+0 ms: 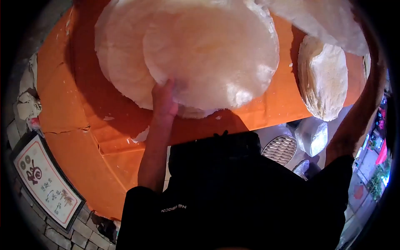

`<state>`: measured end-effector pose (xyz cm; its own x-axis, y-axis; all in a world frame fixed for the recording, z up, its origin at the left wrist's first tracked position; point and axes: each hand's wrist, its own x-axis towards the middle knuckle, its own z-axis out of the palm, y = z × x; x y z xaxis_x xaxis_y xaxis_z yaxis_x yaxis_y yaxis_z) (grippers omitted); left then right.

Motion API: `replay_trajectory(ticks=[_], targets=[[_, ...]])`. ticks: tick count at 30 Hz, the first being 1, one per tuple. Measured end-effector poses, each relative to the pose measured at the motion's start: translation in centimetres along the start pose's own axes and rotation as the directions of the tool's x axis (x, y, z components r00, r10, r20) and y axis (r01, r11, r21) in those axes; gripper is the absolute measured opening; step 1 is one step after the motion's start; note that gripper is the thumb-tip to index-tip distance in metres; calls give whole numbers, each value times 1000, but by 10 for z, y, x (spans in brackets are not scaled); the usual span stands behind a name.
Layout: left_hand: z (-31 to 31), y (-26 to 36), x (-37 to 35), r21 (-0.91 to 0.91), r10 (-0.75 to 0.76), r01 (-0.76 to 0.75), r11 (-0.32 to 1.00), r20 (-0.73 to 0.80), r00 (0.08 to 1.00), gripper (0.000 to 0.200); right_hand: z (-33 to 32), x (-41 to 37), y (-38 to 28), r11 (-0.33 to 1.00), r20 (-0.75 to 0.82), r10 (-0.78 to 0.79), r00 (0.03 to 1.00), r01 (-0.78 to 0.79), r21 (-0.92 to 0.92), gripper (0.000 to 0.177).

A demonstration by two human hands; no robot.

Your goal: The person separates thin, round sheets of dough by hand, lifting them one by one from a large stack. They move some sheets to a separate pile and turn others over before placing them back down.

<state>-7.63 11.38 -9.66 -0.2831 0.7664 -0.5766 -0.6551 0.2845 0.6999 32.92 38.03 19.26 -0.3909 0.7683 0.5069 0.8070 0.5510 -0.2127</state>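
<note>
A stack of large, thin, pale round flatbreads (121, 62) lies on the orange-covered table. The top flatbread (208, 54) is somewhat see-through, with its left edge inside the outline of those beneath. My left hand (166, 98) pinches its near edge; the fingertips are blurred and partly hidden. My right arm reaches up along the right side, and the hand itself does not show. Close to that arm's upper end, another pale thin sheet (321, 21) hangs over the table at the top right.
A folded stack of flatbreads (325, 77) sits at the right of the orange table cover (62, 100). Below are a slotted stool seat (280, 149) and a clear plastic bag (312, 135). A framed sign (48, 179) leans at lower left over paving. Crumbs dot the cover.
</note>
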Motion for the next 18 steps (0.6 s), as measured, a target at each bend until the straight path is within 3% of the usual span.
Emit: replay_trajectory(ticks=[3, 4, 5, 6, 7, 8, 10, 12, 16, 18], targets=[[0, 5, 0, 75, -55, 58, 995, -40, 998, 37, 9, -53, -25, 978, 49, -192, 980, 195, -77, 21], [-2, 5, 0, 0, -58, 58, 998, 8, 998, 37, 47, -63, -146, 713, 167, 467, 868, -482, 510, 16], [-4, 6, -3, -75, -57, 61, 995, 51, 997, 37, 71, -64, -176, 994, 117, 110, 987, -107, -31, 12], [-1, 14, -11, -75, -55, 58, 995, 40, 998, 37, 98, -80, -185, 999, 212, -33, 977, 26, 36, 8], [9, 26, -22, -101, -67, 83, 991, 148, 987, 40, 130, -103, -194, 981, 290, -183, 939, 154, 118, 7], [15, 32, -29, -123, -75, 109, 986, 255, 964, 44, 162, -131, -208, 979, 351, -162, 922, 107, 171, 4], [14, 29, -31, -140, -95, 119, 983, 171, 981, 47, 205, -174, -228, 974, 538, -119, 834, -8, 228, 1], [14, 28, -35, -163, -128, 142, 976, 89, 988, 51, 201, -177, -237, 974, 549, -118, 828, -11, 227, 2], [11, 20, -40, -175, -36, 72, 982, 199, 979, 49, 188, -162, -257, 975, 509, -109, 854, -7, 220, 3], [15, 20, -39, -188, -3, 49, 981, 242, 970, 49, 207, -187, -264, 974, 575, -124, 808, -11, 226, 5]])
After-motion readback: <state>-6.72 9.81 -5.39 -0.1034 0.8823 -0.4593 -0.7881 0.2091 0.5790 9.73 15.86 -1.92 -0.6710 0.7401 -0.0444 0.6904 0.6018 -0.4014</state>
